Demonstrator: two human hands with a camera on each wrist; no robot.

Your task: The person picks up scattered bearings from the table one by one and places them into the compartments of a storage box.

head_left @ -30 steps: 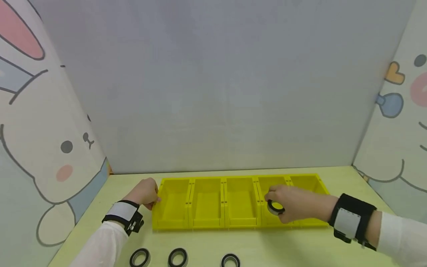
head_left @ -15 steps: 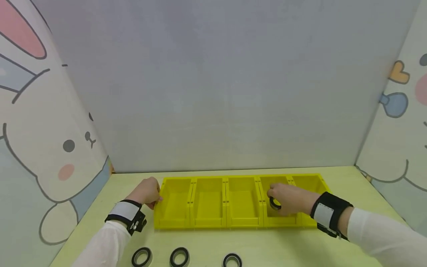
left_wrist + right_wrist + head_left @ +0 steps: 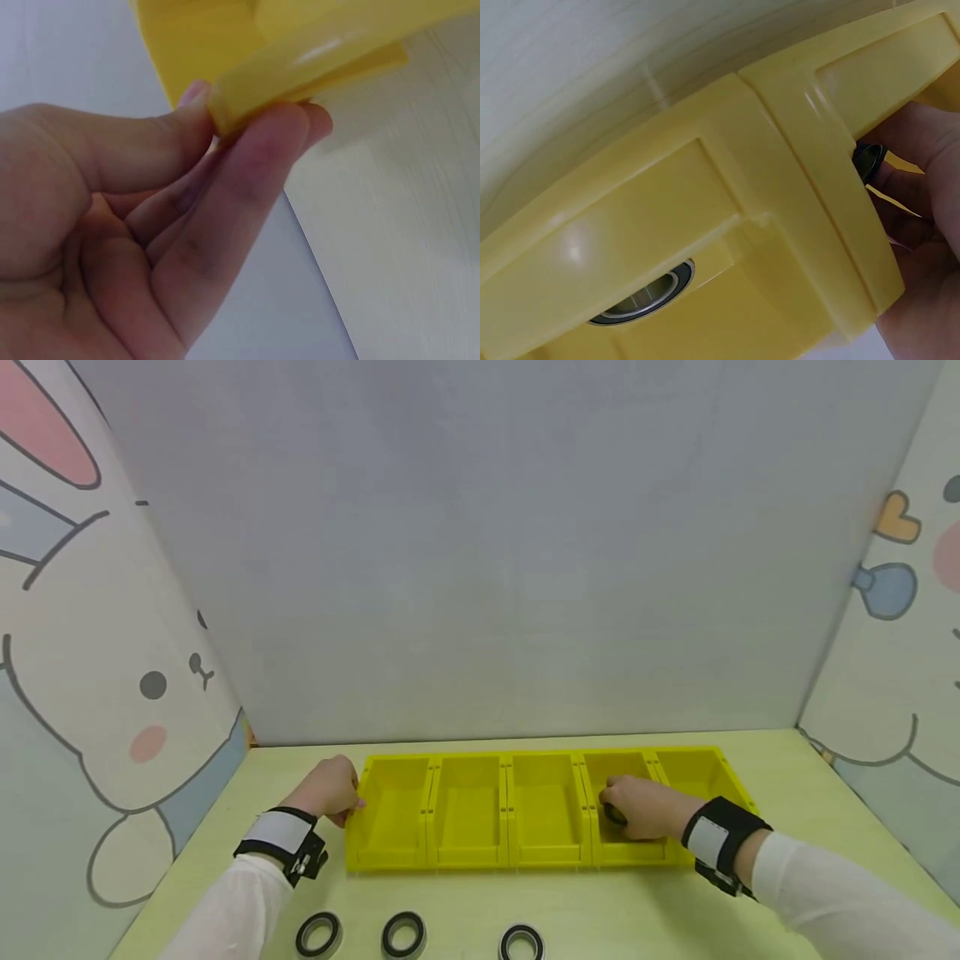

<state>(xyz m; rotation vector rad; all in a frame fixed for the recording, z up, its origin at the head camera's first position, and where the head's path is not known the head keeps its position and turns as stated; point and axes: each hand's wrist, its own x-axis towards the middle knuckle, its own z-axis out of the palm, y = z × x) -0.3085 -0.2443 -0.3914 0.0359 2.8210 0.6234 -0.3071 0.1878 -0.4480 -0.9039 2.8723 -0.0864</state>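
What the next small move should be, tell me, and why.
Probably ease the right hand open and leave the ring in the fourth bin from the left: the hand holds it between that bin's walls, while the left hand pinches the leftmost bin at its edge, perhaps steadying it.

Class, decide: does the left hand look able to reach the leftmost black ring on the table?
Probably yes: nothing covers the ring, though the left hand must first release the yellow bin.
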